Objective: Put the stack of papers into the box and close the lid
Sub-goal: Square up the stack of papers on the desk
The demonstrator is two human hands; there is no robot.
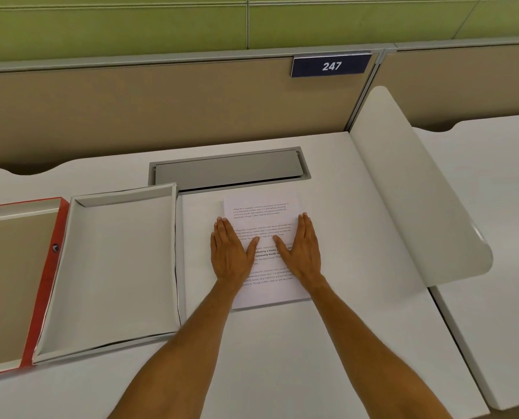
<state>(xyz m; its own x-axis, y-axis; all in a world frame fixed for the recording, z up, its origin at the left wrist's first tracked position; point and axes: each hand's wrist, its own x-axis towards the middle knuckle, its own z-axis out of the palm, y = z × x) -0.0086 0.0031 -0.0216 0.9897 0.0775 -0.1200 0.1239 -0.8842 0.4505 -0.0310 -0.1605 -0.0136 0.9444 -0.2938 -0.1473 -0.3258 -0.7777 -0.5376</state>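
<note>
Papers (262,213) in a stack lie flat on the white desk (327,343), printed with small paragraphs too fine to read. Left hand (229,252) and right hand (302,249) rest on them, fingers spread flat, gripping nothing. Just left sits the open white box (113,267), its red-edged lid (16,282) alongside. A blue sign (331,65) reads 247. Bare desk lies between stack and box.

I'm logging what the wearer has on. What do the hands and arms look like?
Both forearms are bare up to the frame edge: no sleeves in view. The left hand and right hand wear no gloves; no rings, watch or wristband are visible.
</note>
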